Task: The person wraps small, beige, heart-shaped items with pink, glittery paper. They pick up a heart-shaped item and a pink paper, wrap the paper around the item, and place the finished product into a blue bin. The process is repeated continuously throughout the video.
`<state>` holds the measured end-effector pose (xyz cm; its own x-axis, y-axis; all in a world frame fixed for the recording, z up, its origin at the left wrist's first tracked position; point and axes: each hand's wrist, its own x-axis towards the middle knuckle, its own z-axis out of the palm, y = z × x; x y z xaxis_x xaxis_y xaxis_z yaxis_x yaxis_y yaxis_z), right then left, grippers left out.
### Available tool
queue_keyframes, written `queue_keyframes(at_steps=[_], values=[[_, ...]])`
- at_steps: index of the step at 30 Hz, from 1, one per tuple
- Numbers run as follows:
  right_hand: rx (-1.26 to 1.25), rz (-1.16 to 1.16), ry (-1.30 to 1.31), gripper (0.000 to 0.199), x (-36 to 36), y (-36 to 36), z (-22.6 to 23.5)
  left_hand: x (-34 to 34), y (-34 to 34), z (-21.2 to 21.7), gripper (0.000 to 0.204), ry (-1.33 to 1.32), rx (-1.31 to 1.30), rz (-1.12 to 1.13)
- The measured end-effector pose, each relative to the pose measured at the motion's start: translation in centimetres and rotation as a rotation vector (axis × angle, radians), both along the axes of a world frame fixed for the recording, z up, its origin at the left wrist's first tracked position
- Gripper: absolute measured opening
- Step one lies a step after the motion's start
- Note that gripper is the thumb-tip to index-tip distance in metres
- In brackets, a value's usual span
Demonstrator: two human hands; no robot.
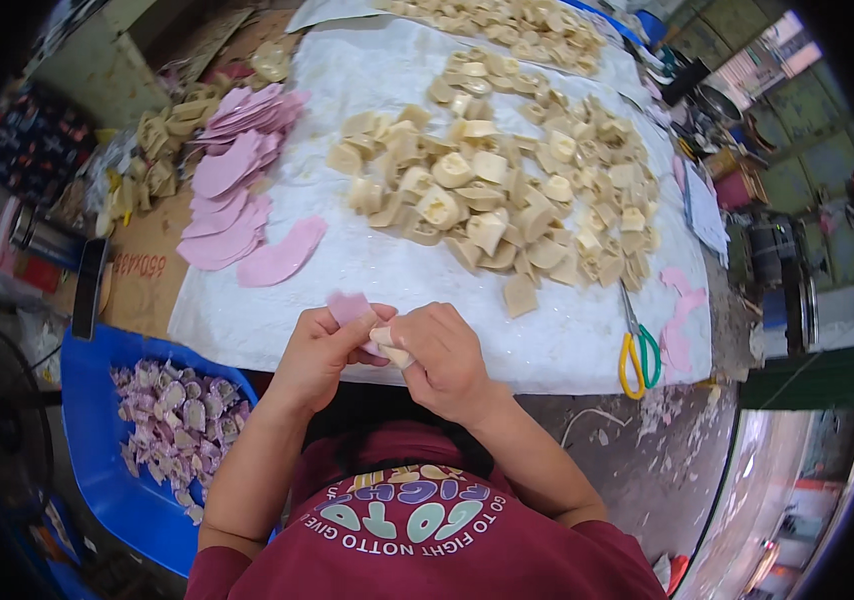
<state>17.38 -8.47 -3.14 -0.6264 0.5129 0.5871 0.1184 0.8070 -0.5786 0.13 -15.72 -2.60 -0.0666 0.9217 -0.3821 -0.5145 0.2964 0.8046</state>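
Pink foam piece [350, 305] pinched in left hand [319, 352], sticking up toward 12 o'clock. Right hand [444, 355] grasps a cream block [394, 352], long axis running 10 to 4, touching the pink. Cream pile [507, 195] beyond; scissors [637, 350] at 3 o'clock.

Light: bright, even daylight over the white table cover [567, 345], strongest at its far edge.
Shadows: soft and short under the pale pieces [507, 200].
Glare: mild on the cover's creases.
Distortion: fisheye bends the table's edges; black corners.
Focus: centre sharp, rim smeared.
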Motion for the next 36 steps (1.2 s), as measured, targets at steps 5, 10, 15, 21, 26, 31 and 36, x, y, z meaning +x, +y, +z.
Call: queue_keyframes(at_steps=[5,10,15,21,26,31,36], values=[[-0.194,-0.666,0.034,0.035,8.0,2.8,-2.1,1.3,0.6,-0.3,0.035,-0.071,-0.006,0.183],[-0.008,-0.879,-0.328,0.041,9.2,2.4,-4.5,1.7,1.3,-1.7,0.04,-0.268,0.106,0.287],[0.073,-0.671,-0.259,0.038,6.5,0.4,-3.2,3.1,1.9,-0.5,0.042,-0.232,0.157,0.359],[-0.1,-0.126,-0.179,0.038,1.6,-1.2,2.6,4.7,4.8,-1.8,0.041,-0.259,0.062,0.332],[-0.279,0.089,-0.031,0.034,-0.9,-1.7,4.5,2.9,3.8,-1.0,0.041,-0.502,0.073,0.345],[-0.739,0.175,0.097,0.034,-1.1,-2.4,4.4,1.7,2.9,1.5,0.037,-0.405,0.109,0.387],[-0.42,-0.027,0.216,0.033,-0.8,-1.3,5.6,1.9,1.7,2.7,0.037,-0.374,0.208,0.379]])
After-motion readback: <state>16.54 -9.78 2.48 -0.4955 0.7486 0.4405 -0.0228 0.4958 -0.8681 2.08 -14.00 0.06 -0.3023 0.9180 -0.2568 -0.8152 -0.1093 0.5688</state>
